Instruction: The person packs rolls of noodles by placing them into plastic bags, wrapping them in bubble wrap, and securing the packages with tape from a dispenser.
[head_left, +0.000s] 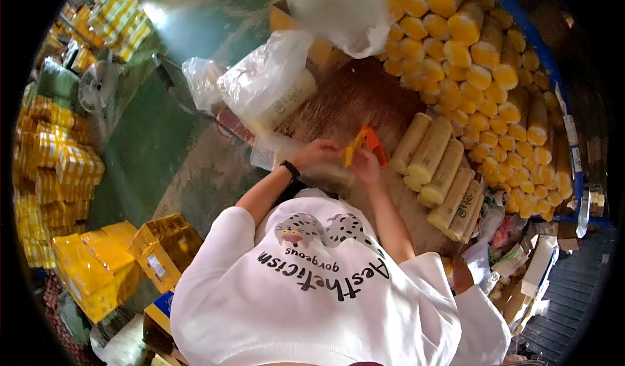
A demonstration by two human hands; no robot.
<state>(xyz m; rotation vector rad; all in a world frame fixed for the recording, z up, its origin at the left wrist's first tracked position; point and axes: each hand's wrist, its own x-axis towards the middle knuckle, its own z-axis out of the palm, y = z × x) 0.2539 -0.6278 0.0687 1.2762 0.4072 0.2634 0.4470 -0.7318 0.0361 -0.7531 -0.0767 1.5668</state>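
My right hand (366, 165) is closed around an orange and yellow tool (371, 143) that looks like a tape dispenser, held over the brown work surface (355, 96). Just left of it is my left hand (319, 152), a dark band on its wrist. Its fingers are bent together towards the tool; what they pinch, if anything, is too small to make out. Several pale wrapped rolls (437, 154) lie side by side to the right of my hands. Beyond my left hand, printed pale packs (286, 102) sit partly under clear plastic bags (263, 73).
A tall stack of yellow-ended wrapped rolls (482, 73) rises at the right behind a blue frame (553, 66). Yellow taped cartons (97, 268) stand at the lower left, with more stacked packages (55, 164) behind. A blurred whitish bag (338, 4) is at the top.
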